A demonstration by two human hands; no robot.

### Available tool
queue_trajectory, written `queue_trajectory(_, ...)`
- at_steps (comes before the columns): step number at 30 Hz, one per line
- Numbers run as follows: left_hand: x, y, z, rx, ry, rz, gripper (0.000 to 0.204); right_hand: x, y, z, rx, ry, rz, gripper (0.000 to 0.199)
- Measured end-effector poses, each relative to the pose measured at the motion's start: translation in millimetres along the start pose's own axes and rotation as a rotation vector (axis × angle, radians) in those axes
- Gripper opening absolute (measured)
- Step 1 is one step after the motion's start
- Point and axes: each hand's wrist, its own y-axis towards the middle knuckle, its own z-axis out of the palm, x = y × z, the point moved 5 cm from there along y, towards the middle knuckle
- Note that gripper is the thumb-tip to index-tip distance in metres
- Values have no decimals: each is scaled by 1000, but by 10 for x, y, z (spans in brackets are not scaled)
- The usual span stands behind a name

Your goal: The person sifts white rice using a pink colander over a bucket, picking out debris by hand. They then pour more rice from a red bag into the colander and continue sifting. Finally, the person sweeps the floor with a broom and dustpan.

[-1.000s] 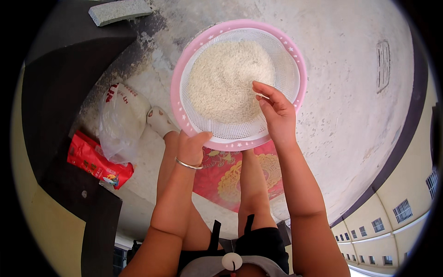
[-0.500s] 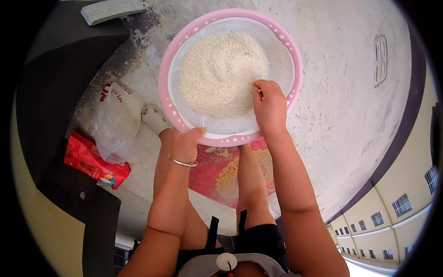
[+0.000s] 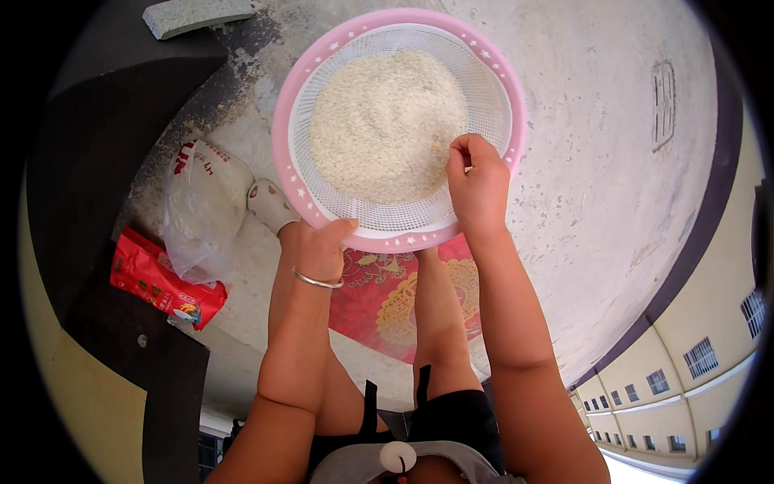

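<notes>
A round white mesh basket (image 3: 379,216) with a wide pink rim dotted with white stars sits in front of me. White rice (image 3: 387,121) is heaped inside it. My left hand (image 3: 321,248) grips the near left of the pink rim, thumb on top and fingers hidden underneath. Over the right side of the basket, my right hand (image 3: 480,182) has its fingers curled, thumb against the forefinger. Anything in that pinch is too small to make out. Beside these fingertips a small yellowish spot shows on the rice.
On the concrete floor to the left are a clear plastic bag (image 3: 208,211) with pale contents and a red packet (image 3: 165,282). A red patterned mat (image 3: 369,302) lies under the basket. A stone slab (image 3: 197,16) is at the far left; a pale building stands at right.
My right hand has drawn slightly up and its fingers have curled in more. The basket has shifted a little up and left, with my left hand still on its rim.
</notes>
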Motion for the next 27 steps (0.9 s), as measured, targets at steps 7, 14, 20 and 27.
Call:
queue_trajectory(7,-40,-26,85,17,-90,-15,50,-36,20,186,-8,-161,-149,5)
queue_trajectory(14,-35,-7,19,40,-47,-4,50,-41,34,238,-9,-180,-114,3)
queue_trajectory(20,-25,21,60,38,-98,6,55,0,11,93,-57,-60,-52,5)
queue_trajectory(27,-107,-24,11,1,-90,8,55,-333,131,-1171,-372,-129,158,6)
